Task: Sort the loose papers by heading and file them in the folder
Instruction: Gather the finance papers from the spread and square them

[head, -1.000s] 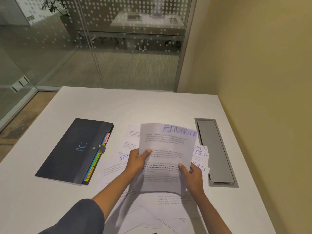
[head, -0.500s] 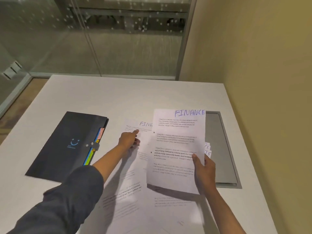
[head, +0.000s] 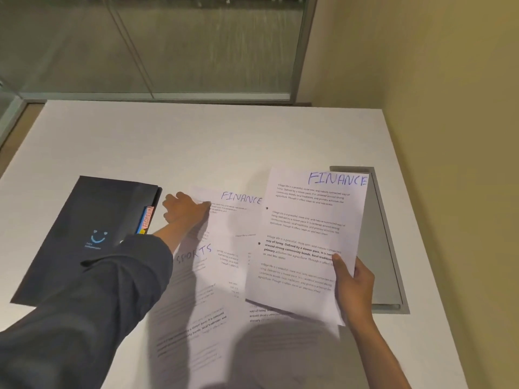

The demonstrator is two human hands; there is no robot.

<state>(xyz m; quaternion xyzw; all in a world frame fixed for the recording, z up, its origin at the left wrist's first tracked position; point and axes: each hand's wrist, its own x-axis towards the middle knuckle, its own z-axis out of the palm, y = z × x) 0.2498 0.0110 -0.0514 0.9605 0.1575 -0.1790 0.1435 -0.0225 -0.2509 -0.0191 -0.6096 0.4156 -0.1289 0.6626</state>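
Observation:
My right hand [head: 352,287] pinches the right edge of a sheet headed FINANCE [head: 306,240] and holds it raised above the pile. My left hand [head: 184,210] reaches across and lies with curled fingers on the top left corner of a second FINANCE sheet [head: 236,217] lying on the table. Whether it grips that corner I cannot tell. Below it shows a sheet headed SPORTS [head: 196,255], with more loose papers [head: 202,327] spread toward me. The dark folder [head: 92,228] lies shut at the left, coloured tabs showing at its right edge.
A white table [head: 196,141] holds everything. A grey recessed cable tray [head: 382,248] runs along its right side, partly under the raised sheet. A beige wall stands close on the right and a glass partition behind the table.
My left hand let go of the raised sheet and reached left to the second FINANCE sheet's corner. My right hand carried the raised sheet to the right. The view tilted down.

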